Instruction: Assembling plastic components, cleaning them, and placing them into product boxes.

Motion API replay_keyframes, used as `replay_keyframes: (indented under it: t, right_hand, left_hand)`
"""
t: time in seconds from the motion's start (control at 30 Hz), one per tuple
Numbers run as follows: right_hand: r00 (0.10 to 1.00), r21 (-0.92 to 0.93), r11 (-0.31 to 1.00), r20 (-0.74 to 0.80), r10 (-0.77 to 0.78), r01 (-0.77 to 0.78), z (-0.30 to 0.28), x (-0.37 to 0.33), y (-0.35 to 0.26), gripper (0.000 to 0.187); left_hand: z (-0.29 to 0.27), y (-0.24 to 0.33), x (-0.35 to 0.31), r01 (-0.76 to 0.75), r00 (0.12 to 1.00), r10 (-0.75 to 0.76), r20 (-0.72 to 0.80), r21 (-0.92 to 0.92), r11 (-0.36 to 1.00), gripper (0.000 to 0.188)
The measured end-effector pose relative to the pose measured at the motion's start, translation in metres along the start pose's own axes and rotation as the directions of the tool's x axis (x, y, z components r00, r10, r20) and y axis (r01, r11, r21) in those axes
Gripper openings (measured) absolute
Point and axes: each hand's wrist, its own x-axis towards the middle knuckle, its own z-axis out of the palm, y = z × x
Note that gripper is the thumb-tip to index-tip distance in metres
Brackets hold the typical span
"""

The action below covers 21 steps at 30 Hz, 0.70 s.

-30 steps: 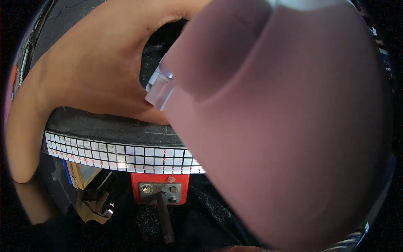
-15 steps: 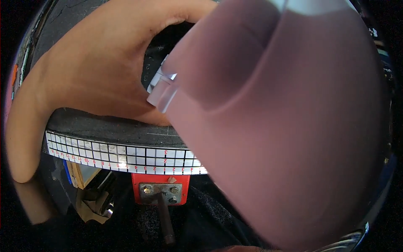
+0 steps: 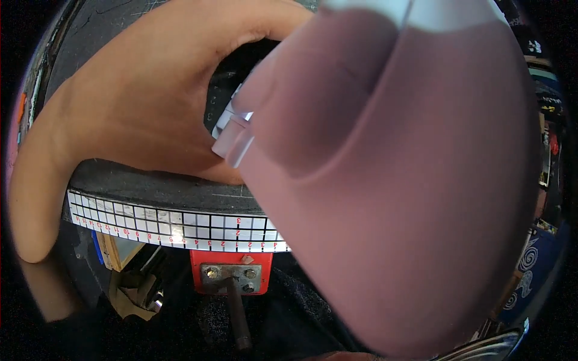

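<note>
**Shifted right hand, barely moved translucent plastic piece**

Brought outer edge of right hand slightly left since last frames, uncovering blue patterned panel. Kept left hand arched over dark tabletop, beyond gridded ruler strip. Find piece at right hand's left edge, close to left hand. Can't tell either grip, with fingertips hidden. Suggests fine adjustment, not relocation.

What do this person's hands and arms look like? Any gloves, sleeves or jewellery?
The bare left hand joins a smooth bare forearm, showing no glove, sleeve or watch. The broad right hand is blurred, with no glove visible. The left fingers are mostly hidden, so rings can't be ruled out.
</note>
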Motion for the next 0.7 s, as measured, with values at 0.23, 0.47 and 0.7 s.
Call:
replay_keyframes:
  t: [0.23,0.47,0.7]
  right_hand:
    - [0.998,-0.177,0.982,0.007,-0.069,0.069,0.003,0.003,-0.003,0.016]
    - [0.997,0.176,0.982,-0.021,0.073,-0.068,-0.002,0.001,0.004,0.015]
    - [0.998,0.174,0.984,-0.025,0.053,-0.048,-0.003,0.001,0.005,0.014]
  left_hand:
    - [0.001,0.002,0.008,-0.001,1.000,0.001,-0.006,0.013,1.000,0.099]
    - [0.004,0.008,0.003,0.009,1.000,-0.009,-0.003,0.030,1.000,0.099]
    - [0.003,0.007,-0.006,0.017,1.000,-0.017,-0.007,0.047,0.999,0.100]
